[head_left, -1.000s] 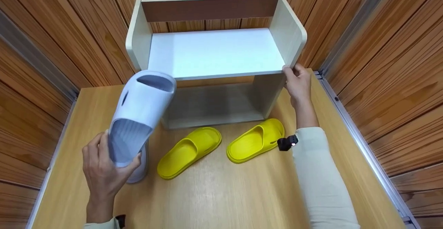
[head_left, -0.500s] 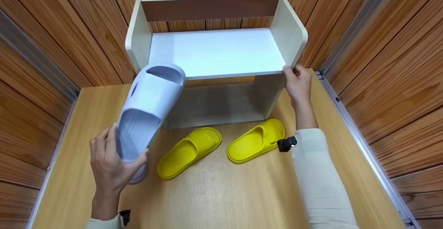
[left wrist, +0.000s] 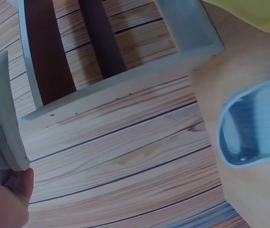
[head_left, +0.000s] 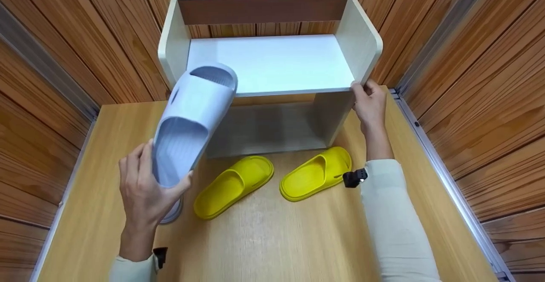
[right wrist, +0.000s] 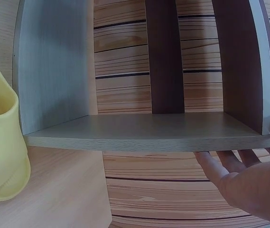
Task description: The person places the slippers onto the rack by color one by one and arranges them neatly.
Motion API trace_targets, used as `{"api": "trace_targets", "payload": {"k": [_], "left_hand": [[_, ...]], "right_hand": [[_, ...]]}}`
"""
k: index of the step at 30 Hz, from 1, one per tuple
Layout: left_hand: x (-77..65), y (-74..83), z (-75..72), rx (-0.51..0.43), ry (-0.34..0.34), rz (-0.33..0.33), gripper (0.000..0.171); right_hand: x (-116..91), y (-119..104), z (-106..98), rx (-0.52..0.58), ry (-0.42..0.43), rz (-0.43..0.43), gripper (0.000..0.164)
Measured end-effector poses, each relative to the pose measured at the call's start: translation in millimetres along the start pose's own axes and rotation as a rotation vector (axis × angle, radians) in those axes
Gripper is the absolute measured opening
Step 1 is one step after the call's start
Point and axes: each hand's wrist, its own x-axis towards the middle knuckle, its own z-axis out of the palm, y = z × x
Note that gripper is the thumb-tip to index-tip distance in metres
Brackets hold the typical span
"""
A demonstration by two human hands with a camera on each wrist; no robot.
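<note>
In the head view my left hand (head_left: 147, 188) grips a pale blue slide slipper (head_left: 191, 96) by its heel, thumb on one side and fingers on the other. The slipper is tilted, toe up, and overlaps the left front of a shoe rack's (head_left: 272, 62) upper shelf. My right hand (head_left: 371, 105) holds the rack's right side at the front edge of that shelf; the right wrist view shows its fingers (right wrist: 213, 166) against the outer face of the side panel. On the floor behind my left hand lies the matching blue slipper (left wrist: 253, 126), mostly hidden in the head view.
Two yellow slippers lie before the rack: the left one (head_left: 219, 192) angled, the right one (head_left: 306, 177) close to the rack's front right corner. Wood-plank walls (head_left: 489, 82) close in the floor board (head_left: 264, 239) at the back and both sides.
My left hand has moved up and to the right with the blue slipper, bringing its toe over the upper shelf's front edge. My right hand keeps its hold on the rack.
</note>
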Motion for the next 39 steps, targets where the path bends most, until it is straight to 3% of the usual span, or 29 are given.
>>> {"api": "trace_targets", "payload": {"k": [14, 23, 31, 39], "left_hand": [[17.8, 18.5, 3.9, -0.002, -0.020, -0.050, 0.087], [29.8, 34.6, 9.0, 0.013, -0.079, -0.158, 0.089], [39.6, 42.4, 13.5, 0.007, -0.086, -0.184, 0.089], [50.9, 49.5, 16.2, -0.002, -0.128, -0.262, 0.089]], "right_hand": [[0, 0, -1, 0.016, -0.014, -0.005, 0.043], [0, 2, -1, 0.031, -0.011, -0.034, 0.042], [1, 0, -1, 0.022, -0.014, -0.027, 0.042], [2, 2, -2, 0.021, -0.028, -0.013, 0.044]]}}
